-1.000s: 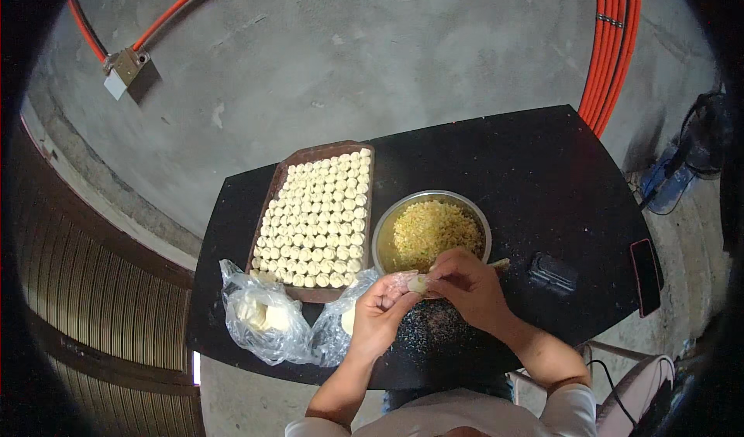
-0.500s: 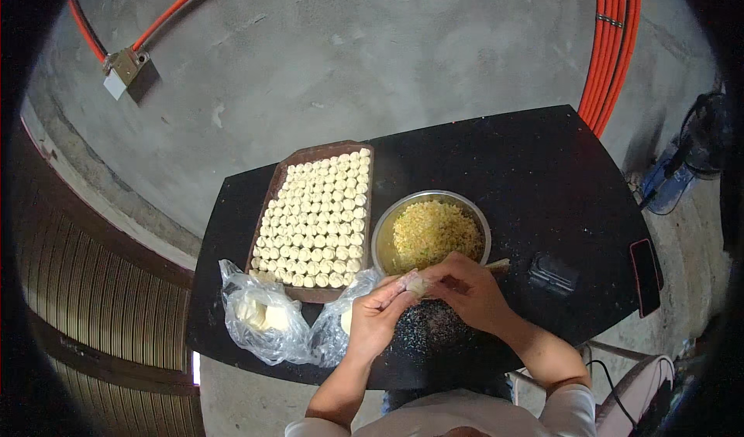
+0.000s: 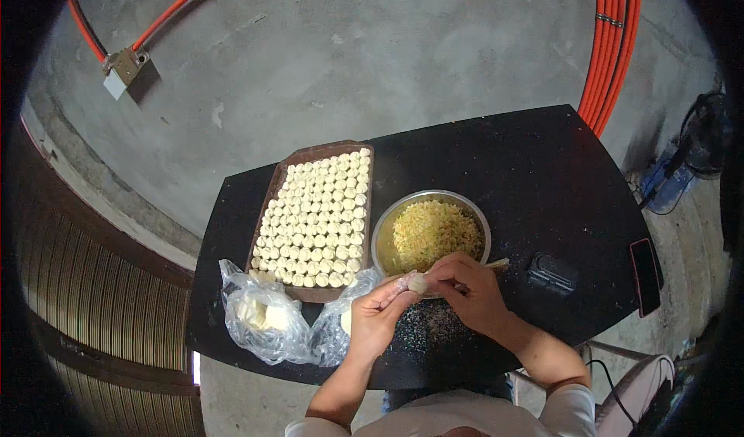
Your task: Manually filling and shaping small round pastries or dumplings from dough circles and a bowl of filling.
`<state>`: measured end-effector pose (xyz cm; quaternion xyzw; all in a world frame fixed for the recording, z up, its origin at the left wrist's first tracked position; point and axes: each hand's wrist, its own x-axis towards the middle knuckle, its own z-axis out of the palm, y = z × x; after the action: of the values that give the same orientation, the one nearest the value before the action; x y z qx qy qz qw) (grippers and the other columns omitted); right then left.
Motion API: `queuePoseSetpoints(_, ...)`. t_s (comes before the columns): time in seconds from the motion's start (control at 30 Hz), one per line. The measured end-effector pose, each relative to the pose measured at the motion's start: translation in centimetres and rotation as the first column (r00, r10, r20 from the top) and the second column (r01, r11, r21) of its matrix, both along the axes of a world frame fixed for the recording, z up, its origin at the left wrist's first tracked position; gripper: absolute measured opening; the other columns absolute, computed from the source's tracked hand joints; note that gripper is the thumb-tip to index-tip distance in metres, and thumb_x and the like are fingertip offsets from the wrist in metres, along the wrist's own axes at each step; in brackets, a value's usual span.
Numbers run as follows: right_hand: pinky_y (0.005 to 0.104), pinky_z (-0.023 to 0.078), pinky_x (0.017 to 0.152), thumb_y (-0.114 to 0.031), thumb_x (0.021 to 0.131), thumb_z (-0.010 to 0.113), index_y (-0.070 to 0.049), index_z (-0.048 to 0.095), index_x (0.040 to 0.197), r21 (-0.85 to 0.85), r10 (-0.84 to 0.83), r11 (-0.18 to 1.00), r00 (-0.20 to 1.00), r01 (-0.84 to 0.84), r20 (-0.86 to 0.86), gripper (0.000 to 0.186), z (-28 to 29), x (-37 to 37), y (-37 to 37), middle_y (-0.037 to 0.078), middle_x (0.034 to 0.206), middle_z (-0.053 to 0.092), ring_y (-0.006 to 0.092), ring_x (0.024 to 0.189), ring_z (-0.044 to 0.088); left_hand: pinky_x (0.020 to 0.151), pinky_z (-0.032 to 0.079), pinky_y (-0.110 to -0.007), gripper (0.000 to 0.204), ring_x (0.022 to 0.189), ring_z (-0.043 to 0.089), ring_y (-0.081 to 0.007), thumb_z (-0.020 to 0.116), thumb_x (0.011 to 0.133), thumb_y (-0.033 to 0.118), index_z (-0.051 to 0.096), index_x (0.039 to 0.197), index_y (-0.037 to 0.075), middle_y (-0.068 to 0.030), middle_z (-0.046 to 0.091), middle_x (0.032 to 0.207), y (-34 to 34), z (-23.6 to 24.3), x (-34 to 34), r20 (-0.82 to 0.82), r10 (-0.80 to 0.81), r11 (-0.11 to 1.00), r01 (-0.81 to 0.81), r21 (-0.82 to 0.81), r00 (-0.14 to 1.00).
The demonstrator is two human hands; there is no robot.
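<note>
My left hand (image 3: pixel 376 321) is closed round a small pale dough piece (image 3: pixel 417 283) at the near rim of the steel bowl (image 3: pixel 483 235). My right hand (image 3: pixel 465 293) pinches the same piece from the right, with some fingertips hidden. The bowl holds a chopped yellow and green mixture (image 3: pixel 430 228). To its left, a brown tray (image 3: pixel 271 185) carries many rows of small, pleated dough pieces (image 3: pixel 318 212). Two clear plastic bags with pale wrappers (image 3: pixel 267 313) lie below the tray, the right one (image 3: pixel 333 336) partly behind my left wrist.
The black table (image 3: pixel 504 165) stands by a grey wall with orange pipes (image 3: pixel 612 41). A dark case (image 3: pixel 552 274) and a phone (image 3: pixel 647 278) lie at the right. A chair (image 3: pixel 643 390) and blue equipment (image 3: pixel 663 185) stand beside the table; a ribbed shutter (image 3: pixel 116 305) is at left.
The fingers of both hands have shifted slightly around the small piece, which looks more gathered than a second ago. The tray, bowl and bags have stayed in place.
</note>
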<state>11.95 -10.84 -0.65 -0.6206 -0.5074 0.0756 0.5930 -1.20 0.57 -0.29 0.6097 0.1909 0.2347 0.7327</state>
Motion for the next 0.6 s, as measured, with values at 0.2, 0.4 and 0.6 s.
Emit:
queuePoseSetpoints(0.2,0.0263,0.050,0.067,0.001,0.077,0.064,-0.004,0.060,0.099,0.038,0.039,0.998,0.995,-0.042,0.087,0.023,0.6,0.0,0.1,0.009,0.094,0.058,0.0183,0.080,0.060,0.082,0.047,-0.024,0.028,0.092,0.058,-0.0117,0.053,0.086,-0.004,0.057,0.114,-0.005,-0.0093,0.060,0.108,0.4,-0.2,-0.1,-0.008,0.029,0.997,-0.029,-0.077,1.000)
queuePoseSetpoints(0.4,0.0276,0.049,0.068,0.002,0.074,0.066,-0.004,0.061,0.102,0.010,0.021,1.000,0.995,-0.022,0.094,0.029,0.7,-0.1,0.1,0.009,0.091,0.058,0.0191,0.079,0.060,0.081,0.047,-0.025,0.027,0.093,0.058,-0.0146,0.050,0.089,0.001,0.056,0.115,-0.003,-0.0083,0.061,0.107,0.7,-1.0,-0.3,-0.015,-0.017,1.000,0.018,0.020,1.000)
queuePoseSetpoints(0.6,0.0279,0.049,0.066,0.002,0.074,0.066,-0.005,0.063,0.094,-0.022,0.039,0.999,0.994,-0.037,0.101,0.022,0.9,-0.1,0.0,0.008,0.085,0.058,0.0188,0.076,0.059,0.082,0.044,-0.024,0.025,0.095,0.054,-0.0112,0.049,0.091,0.006,0.058,0.113,-0.001,-0.0071,0.057,0.110,0.5,-0.2,-0.1,0.000,-0.050,0.980,0.049,0.194,0.999)
